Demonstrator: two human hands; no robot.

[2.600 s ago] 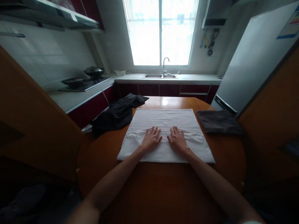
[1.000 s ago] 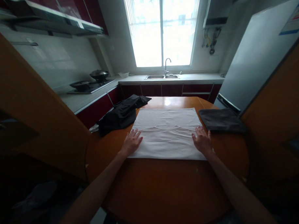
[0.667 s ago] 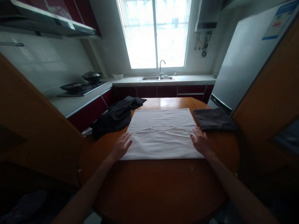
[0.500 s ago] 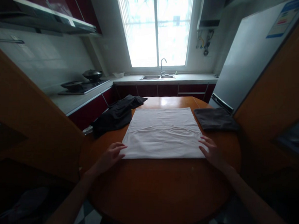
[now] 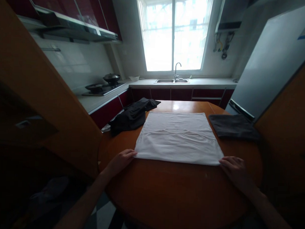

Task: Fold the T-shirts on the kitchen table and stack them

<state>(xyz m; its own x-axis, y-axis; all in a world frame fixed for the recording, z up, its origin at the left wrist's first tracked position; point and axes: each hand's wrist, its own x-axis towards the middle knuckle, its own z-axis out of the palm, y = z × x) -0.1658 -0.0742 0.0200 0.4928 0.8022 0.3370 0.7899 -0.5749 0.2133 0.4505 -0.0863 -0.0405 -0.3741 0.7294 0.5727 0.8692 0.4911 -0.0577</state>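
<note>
A white garment (image 5: 179,142), probably a shirt, lies flat and folded over on the wooden table (image 5: 174,192), with a curved hem or neckline showing across its middle. My left hand (image 5: 122,160) pinches its near left corner between thumb and fingers. At the near right corner, my right hand (image 5: 233,167) has its fingers closed on the cloth in the same way. The near edge of the garment runs nearly straight between both hands.
A crumpled black garment (image 5: 132,115) lies at the table's left, partly over the edge. To the right is a folded dark grey cloth (image 5: 233,126). Beyond the table are a counter with a sink (image 5: 172,81), a stove with pans (image 5: 111,79) and a fridge (image 5: 274,62).
Both hands have gone from lying with spread fingers on the garment's sides to pinching its near corners. The camera view has turned slightly left.
</note>
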